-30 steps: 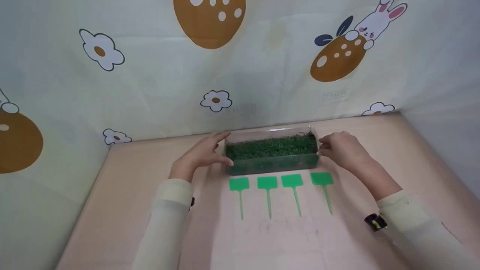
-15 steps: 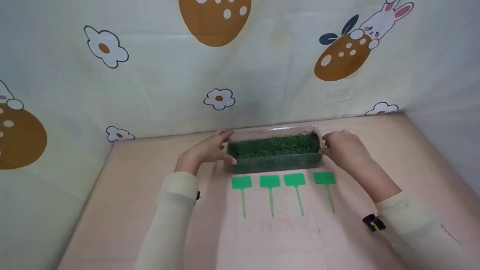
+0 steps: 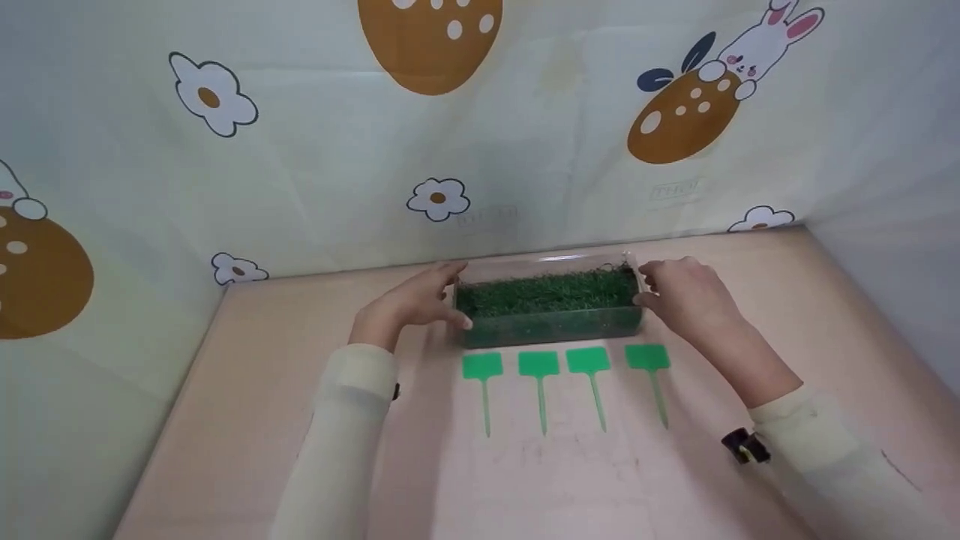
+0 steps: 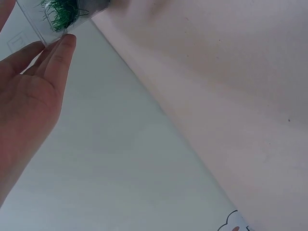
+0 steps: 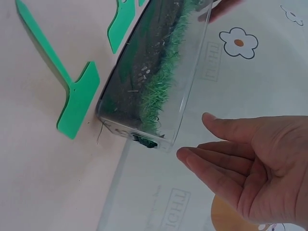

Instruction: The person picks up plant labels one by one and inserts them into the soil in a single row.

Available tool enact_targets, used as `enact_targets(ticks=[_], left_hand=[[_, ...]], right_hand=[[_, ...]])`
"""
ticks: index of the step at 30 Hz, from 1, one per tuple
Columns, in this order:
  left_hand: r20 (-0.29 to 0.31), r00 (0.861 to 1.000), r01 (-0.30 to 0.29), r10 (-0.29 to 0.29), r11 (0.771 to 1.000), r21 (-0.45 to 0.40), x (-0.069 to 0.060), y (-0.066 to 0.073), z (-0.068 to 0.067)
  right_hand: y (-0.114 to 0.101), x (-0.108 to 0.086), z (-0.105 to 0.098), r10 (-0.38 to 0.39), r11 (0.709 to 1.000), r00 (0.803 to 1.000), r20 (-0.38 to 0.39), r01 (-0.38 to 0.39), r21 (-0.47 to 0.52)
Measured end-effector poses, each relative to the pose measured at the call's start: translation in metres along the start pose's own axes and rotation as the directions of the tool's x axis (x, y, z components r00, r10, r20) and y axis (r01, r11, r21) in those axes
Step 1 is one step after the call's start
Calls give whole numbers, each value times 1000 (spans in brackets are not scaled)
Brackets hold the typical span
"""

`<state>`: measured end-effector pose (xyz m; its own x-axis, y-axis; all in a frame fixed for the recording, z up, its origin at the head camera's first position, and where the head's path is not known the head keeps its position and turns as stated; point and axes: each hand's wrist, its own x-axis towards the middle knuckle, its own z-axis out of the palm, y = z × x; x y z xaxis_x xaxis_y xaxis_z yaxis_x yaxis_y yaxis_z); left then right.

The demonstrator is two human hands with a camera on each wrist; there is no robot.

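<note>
Left hand (image 3: 409,301) spread, fingers seemingly near straight, right hand (image 3: 688,298) loosely bent.

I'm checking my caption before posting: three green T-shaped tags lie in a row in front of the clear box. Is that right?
Not quite: the head view shows four green T-shaped tags, not three. They do lie in a row in front of the clear box.

Dim, even light; soft shadows (glare on the box (image 3: 551,326)).

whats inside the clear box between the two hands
Inside the clear box is a green grass-like mat, stretching nearly end to end. No other object shows there. What lies beneath the mat cannot be made out, since the mat covers it from above.
</note>
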<state>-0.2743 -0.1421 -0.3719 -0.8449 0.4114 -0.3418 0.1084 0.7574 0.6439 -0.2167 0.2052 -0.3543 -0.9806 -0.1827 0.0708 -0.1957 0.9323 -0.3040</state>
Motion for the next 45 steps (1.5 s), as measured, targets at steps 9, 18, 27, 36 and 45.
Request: enact_targets(ticks=[9, 18, 27, 36, 45], left_hand=[[-4, 1000, 9, -9, 1000, 9, 1, -2, 3], [10, 1000, 2, -2, 1000, 15, -3, -3, 2], [4, 1000, 19, -19, 1000, 5, -3, -5, 3], [-7, 999, 41, -41, 999, 2, -5, -2, 1], [-1, 1000, 0, 0, 1000, -3, -2, 0, -1]], right_hand=[[-6, -5, 3, -15, 999, 1000, 6, 15, 30], [-23, -8, 7, -65, 996, 998, -8, 65, 53], [-40, -14, 17, -117, 990, 993, -14, 117, 81], [-63, -18, 27, -156, 982, 988, 19, 153, 115], [-91, -23, 42, -223, 965, 973, 66, 210, 159]])
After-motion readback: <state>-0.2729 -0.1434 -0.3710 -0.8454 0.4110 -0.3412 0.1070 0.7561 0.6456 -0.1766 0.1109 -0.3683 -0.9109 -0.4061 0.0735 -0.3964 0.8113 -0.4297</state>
